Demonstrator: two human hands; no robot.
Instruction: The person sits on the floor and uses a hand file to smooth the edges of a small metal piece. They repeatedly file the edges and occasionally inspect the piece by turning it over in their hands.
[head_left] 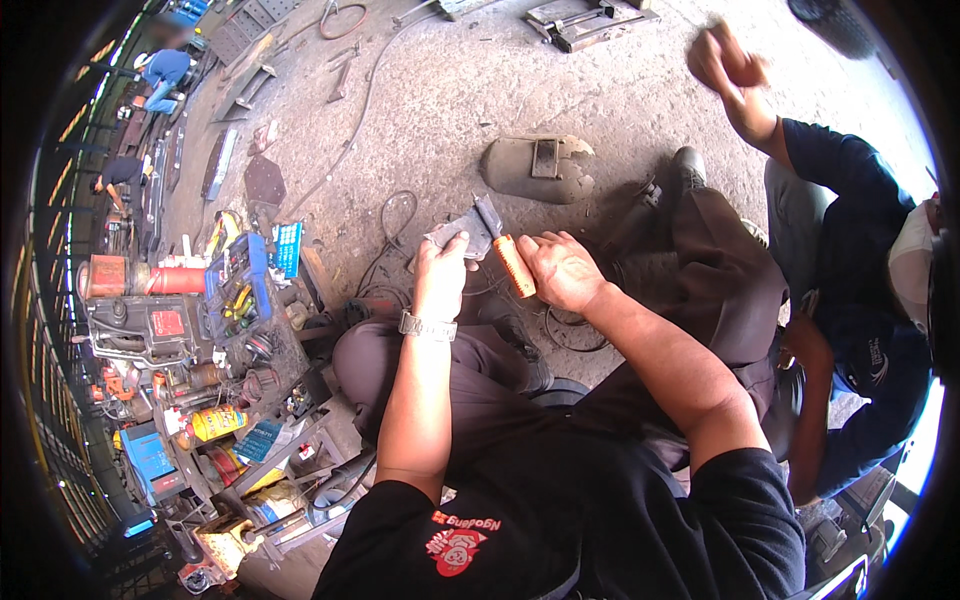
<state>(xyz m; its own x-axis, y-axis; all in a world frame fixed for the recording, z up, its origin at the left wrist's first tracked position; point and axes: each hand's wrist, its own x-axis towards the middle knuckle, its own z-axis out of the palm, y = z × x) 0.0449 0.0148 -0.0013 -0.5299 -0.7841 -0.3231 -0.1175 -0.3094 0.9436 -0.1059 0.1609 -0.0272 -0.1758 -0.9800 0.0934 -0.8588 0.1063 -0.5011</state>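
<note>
In my left hand [441,277], a flat grey sheet-like piece [463,234] is pinched, with the thumb on top. My right hand [562,272] is curled with its fingertips against the ribbed orange handle of a tool [514,268]; its thumb is hidden. The tool's dark metal end [487,214] lies at the right edge of the grey piece, and I cannot tell whether they touch. Both hands are in front of my bent knees, above the floor.
A worn welding mask [520,178] lies on the concrete beyond my hands. A co-worker [850,250] squats at the right, one blurred hand [725,65] raised. Tools, a yellow bottle [215,423] and a blue case [240,285] crowd the left. Cables [385,225] trail across the floor.
</note>
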